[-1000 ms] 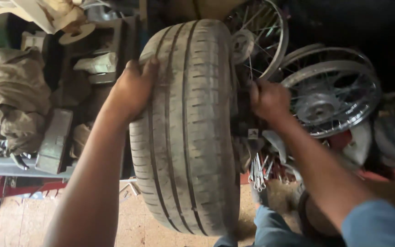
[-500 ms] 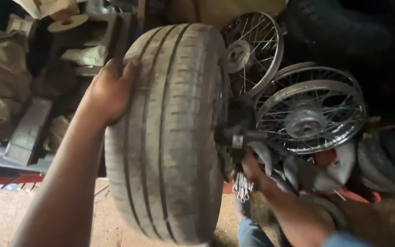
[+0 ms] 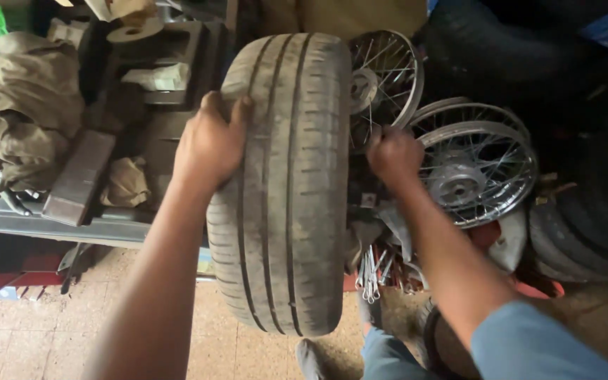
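A worn, dusty car tyre (image 3: 286,183) stands upright in front of me, its tread facing the camera. My left hand (image 3: 210,144) grips its upper left shoulder, fingers curled over the tread. On the tyre's right side my right hand (image 3: 393,153) is closed; its fingers reach behind the tyre's right edge, and what they hold is hidden.
Spoked motorcycle rims (image 3: 476,165) and another rim (image 3: 383,74) lean behind the tyre at right, beside stacked dark tyres (image 3: 585,218). Loose spokes (image 3: 374,271) lie below. Metal parts and cloth bundles (image 3: 33,105) fill a shelf at left. The floor (image 3: 29,331) is tiled.
My right hand rose from low behind the tyre to its upper right side. The left hand kept its hold, and the tyre shifted slightly in view.
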